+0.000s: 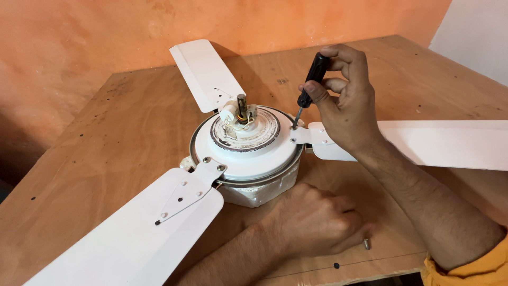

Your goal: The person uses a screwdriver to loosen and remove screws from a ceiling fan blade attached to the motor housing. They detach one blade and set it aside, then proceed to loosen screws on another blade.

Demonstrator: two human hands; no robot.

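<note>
Gripping a black-handled screwdriver (pixel 309 87) upright, right hand (pixel 346 106) closed round the handle, fingers curled tight, tip set on a screw at the bracket of the right blade (pixel 444 143) beside the white motor housing (pixel 248 153) of a ceiling fan. Left hand (pixel 312 220) balled into a fist on the wooden table (pixel 121 122), just beside the housing's lower edge; impossible to tell whether anything was held inside. Loose screw (pixel 366 243) lying touching that fist's knuckles. Near blade (pixel 137 228) stretching toward the camera, far blade (pixel 203 71) toward the orange wall (pixel 106 32).
</note>
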